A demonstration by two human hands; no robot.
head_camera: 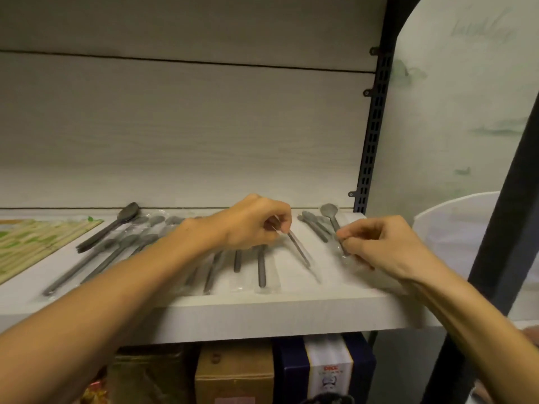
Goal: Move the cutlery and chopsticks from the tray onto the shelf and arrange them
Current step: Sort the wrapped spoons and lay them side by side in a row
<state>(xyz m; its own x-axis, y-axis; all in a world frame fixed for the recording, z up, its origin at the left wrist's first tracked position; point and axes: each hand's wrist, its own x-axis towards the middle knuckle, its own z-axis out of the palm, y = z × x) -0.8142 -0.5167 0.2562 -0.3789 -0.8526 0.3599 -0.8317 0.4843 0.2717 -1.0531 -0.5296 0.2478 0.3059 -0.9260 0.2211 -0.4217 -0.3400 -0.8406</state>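
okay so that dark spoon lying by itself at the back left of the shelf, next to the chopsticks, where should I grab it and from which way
Take the dark spoon by its handle end, the end nearest the shelf's front edge, coming from the front and above. Its bowl points to the back wall and the handle runs diagonally toward you, so that end is closest. The chopsticks lie just to its left and wrapped spoons to its right, so a pinch on the handle probably suits best.

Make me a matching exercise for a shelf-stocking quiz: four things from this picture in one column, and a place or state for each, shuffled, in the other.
Things
1. left hand
2. right hand
3. bamboo mat
4. cardboard box

Places or states
A. under the shelf
B. flat at the shelf's far left
C. pinches a wrapped utensil near the shelf's middle
D. pinches a wrapped spoon near the shelf's right end

Pairs: 1-C, 2-D, 3-B, 4-A
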